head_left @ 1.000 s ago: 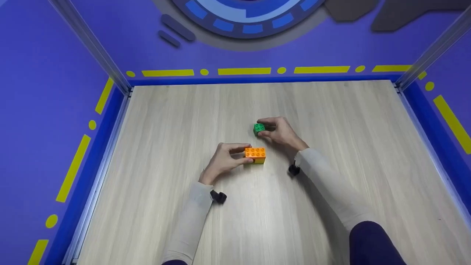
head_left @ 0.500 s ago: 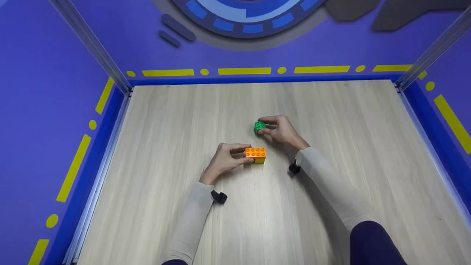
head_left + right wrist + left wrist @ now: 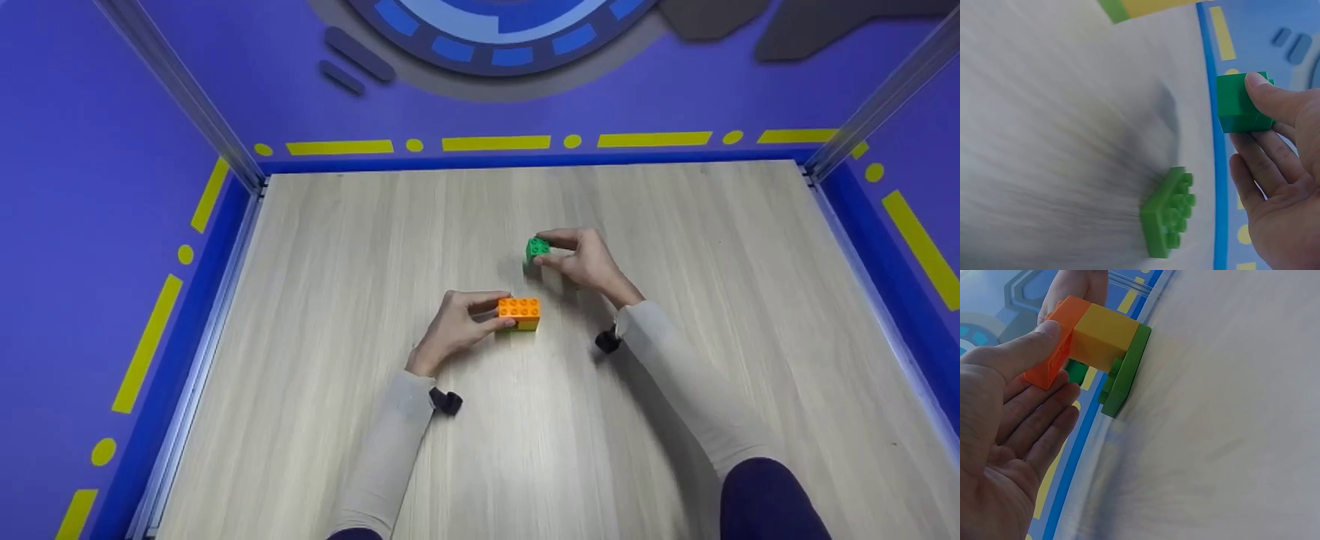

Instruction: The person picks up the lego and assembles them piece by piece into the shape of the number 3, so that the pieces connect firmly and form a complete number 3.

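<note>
in the head view, left of centre, the left hand (image 3: 456, 328) pinches the orange brick (image 3: 519, 308) at its left end, thumb on the near side and fingers on the far side. the left wrist view shows the orange brick stacked on a yellow brick (image 3: 1107, 335), which sits on a flat green plate (image 3: 1126, 371) resting on the wooden table (image 3: 375, 247); the thumb (image 3: 1013, 354) presses the orange brick's side, the other fingers lying fairly straight beneath it.

just right of centre and a little higher in the head view, the right hand (image 3: 589, 259) pinches a small green brick (image 3: 537, 248) between thumb and fingers, lifted off the table, up and right of the orange stack and apart from it. in the right wrist view the green brick (image 3: 1241, 102) is at the upper right, thumb tip on its edge, and a second flat green plate (image 3: 1168, 212) lies on the table below it, at lower centre, untouched.
</note>
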Tool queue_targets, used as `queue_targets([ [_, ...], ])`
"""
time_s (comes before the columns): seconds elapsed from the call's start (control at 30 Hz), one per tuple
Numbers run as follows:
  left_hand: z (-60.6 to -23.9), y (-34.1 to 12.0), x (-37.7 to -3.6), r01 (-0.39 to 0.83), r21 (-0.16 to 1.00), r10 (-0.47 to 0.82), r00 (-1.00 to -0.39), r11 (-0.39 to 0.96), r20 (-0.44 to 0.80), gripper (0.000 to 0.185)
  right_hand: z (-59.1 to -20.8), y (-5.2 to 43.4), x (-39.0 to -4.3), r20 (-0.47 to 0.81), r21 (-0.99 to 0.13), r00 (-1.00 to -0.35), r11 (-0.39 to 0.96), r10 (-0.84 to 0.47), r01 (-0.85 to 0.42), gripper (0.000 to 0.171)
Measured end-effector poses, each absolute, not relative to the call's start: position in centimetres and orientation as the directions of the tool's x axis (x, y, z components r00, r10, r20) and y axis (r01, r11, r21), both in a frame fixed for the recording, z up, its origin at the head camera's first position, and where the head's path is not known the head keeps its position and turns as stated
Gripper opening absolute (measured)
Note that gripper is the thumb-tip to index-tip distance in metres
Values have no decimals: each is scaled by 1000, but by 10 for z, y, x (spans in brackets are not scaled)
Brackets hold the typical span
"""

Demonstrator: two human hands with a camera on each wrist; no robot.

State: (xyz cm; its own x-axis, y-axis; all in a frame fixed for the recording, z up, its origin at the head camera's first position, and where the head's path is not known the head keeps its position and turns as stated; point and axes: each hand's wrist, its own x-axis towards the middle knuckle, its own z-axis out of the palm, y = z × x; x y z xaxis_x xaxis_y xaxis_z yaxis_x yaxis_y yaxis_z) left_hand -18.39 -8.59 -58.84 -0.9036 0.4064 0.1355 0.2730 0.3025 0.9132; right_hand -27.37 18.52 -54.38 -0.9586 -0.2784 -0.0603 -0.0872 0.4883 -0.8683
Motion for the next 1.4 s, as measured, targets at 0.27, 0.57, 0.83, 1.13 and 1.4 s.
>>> queue_targets([
  [0.27, -588, -86, -182, 263, 911, 406, -906, 318, 120, 54, -531, 191, -261, -44, -876, -957, 471, -286, -101, 47],
  [0.57, -588, -86, -182, 287, 901, 411, -901, 326, 139, 49, -516, 191, -246, 33, -859, -946, 475, -322, -191, 43],
  [0.83, -588, -85, -183, 301, 897, 414, -898, 325, 151, 48, -507, 191, -236, 51, -843, -945, 493, -323, -213, 42],
  [1.13, -589, -85, -183, 309, 893, 411, -898, 327, 160, 48, -503, 190, -231, 105, -836, -933, 477, -345, -271, 41],
  [1.4, -588, -84, -183, 311, 900, 418, -893, 304, 167, 50, -499, 188, -224, 94, -824, -933, 499, -347, -268, 41],
])
